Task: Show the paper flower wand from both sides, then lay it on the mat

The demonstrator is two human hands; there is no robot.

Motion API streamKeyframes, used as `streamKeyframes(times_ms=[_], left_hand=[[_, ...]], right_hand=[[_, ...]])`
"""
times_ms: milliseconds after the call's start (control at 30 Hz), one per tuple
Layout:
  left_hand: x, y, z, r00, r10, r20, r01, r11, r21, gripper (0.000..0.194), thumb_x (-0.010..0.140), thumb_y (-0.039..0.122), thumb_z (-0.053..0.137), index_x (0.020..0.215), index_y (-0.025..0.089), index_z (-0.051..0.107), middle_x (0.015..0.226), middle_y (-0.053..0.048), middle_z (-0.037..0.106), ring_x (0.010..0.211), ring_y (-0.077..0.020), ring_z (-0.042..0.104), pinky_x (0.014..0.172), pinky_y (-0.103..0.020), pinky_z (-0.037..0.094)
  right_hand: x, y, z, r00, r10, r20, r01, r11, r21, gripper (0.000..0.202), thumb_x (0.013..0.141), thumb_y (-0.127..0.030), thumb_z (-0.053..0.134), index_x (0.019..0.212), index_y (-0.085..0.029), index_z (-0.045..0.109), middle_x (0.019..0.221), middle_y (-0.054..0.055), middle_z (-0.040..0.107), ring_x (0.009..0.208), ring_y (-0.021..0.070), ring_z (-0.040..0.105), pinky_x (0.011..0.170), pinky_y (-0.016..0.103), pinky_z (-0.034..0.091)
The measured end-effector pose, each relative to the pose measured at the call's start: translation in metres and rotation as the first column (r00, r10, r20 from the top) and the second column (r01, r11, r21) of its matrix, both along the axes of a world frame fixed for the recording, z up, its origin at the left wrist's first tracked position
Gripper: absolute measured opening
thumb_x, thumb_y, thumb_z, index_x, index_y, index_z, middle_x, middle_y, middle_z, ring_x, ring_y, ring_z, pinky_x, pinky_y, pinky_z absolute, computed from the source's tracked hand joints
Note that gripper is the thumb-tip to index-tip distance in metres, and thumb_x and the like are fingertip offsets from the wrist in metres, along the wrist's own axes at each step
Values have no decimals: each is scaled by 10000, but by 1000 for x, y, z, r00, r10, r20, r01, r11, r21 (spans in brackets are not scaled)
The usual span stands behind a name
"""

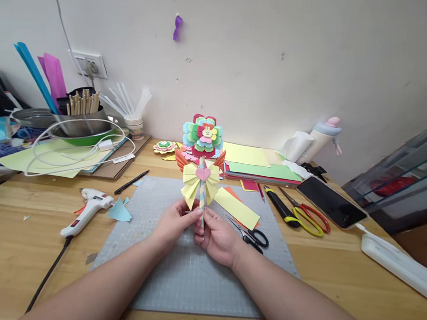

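A paper flower wand (204, 174) stands upright over the grey cutting mat (187, 287). Its layered multicoloured flower head (203, 134) has a small face in the centre; below come orange-red wings, a pale yellow bow (190, 178) and a pink heart (202, 174). The stick is striped blue and cream. My left hand (175, 221) grips the lower stick from the left, thumb in front. My right hand (219, 236) holds the same stick near its bottom end from the right. Both hands are closed, their fingertips close together.
Black scissors (255, 238) and yellow paper (237, 208) lie right of my hands. Further right are a cutter (281, 207), red-yellow scissors (308, 215) and a phone (331, 202). Left are a glue gun (87, 211), blue paper scrap (120, 210) and pen (131, 181). Paper stacks (261, 171) lie behind.
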State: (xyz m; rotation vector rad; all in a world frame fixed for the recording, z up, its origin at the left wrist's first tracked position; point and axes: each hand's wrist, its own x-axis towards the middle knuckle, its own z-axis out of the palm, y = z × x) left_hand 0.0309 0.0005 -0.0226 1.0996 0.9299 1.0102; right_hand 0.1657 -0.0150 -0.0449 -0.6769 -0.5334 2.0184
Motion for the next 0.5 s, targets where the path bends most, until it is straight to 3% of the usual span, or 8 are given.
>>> streamKeyframes(times_ms=[367, 500], left_hand=[[0, -1, 5, 999, -26, 39, 29, 997, -71, 393, 690, 459, 776, 843, 178, 548, 472, 47, 565, 407, -156, 568, 415, -256, 467], [-5, -1, 5, 999, -26, 30, 28, 997, -76, 415, 665, 483, 784, 832, 177, 561, 413, 78, 501, 326, -127, 479, 358, -241, 410]], right_hand=[[-7, -6, -3, 999, 22, 35, -22, 1000, 11, 315, 778, -434, 708, 855, -192, 522, 666, -50, 518, 540, 56, 403, 545, 205, 319], [-9, -13, 1, 988, -6, 154, -16, 990, 141, 339, 762, -476, 705, 853, -169, 594, 732, -3, 608, 636, 93, 540, 663, 263, 426]])
